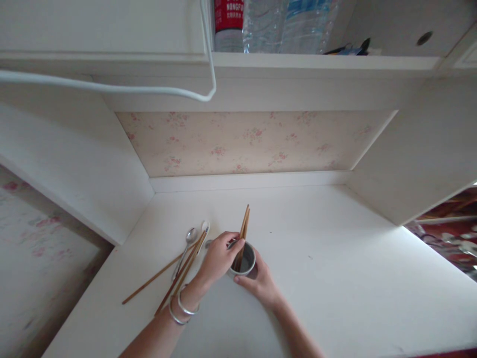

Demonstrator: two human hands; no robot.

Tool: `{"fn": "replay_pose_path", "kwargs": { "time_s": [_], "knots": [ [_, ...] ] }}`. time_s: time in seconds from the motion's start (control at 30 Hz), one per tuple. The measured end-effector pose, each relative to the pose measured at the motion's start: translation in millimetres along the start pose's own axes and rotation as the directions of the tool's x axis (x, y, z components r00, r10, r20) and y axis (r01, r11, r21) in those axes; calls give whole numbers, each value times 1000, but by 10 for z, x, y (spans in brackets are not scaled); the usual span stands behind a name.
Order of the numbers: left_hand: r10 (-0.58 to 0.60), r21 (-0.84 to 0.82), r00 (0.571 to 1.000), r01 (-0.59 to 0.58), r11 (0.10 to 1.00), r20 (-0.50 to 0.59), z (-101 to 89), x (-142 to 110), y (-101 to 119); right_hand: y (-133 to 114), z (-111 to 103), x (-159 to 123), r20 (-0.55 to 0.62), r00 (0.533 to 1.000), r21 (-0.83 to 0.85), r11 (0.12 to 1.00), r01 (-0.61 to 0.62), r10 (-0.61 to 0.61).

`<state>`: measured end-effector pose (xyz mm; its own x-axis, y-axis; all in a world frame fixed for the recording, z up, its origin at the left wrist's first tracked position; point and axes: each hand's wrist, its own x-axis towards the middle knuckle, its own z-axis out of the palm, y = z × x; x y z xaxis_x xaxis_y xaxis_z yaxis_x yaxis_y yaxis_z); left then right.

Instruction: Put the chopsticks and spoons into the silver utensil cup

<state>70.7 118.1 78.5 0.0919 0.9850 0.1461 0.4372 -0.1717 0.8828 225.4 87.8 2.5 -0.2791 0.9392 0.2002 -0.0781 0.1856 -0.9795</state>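
Observation:
A small grey cup (246,261) stands on the white desk (335,258). My right hand (260,281) wraps around the cup's near side. My left hand (219,257), with bracelets on the wrist, pinches a pair of wooden chopsticks (244,228) that stand tilted inside the cup. To the left of the cup lie several more chopsticks (179,276), a metal spoon (190,236) and a white spoon (204,227), flat on the desk.
The desk sits in a white alcove with a floral back panel (246,141). Above, a shelf holds water bottles (283,25) and a red-labelled bottle (228,20). A white cable (112,88) hangs across the upper left.

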Motion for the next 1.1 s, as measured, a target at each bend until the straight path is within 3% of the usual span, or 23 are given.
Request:
{"fn": "replay_pose_path", "kwargs": {
  "time_s": [0.47,0.7,0.87,1.1],
  "knots": [
    [-20,11,1000,20,1000,-6,27,17,-8,-19,-17,-15,-13,1000,-75,997,13,-14],
    [-102,-281,989,128,951,107,-88,-173,-84,-82,-1,-11,17,1000,-25,1000,20,-19],
    [-25,-536,976,141,833,218,-6,-483,-358,-98,-3,-17,20,1000,0,1000,8,-8],
    [2,-574,985,98,813,171,129,-481,-327,-7,-53,-25,83,997,44,999,-7,4]
  ]
}}
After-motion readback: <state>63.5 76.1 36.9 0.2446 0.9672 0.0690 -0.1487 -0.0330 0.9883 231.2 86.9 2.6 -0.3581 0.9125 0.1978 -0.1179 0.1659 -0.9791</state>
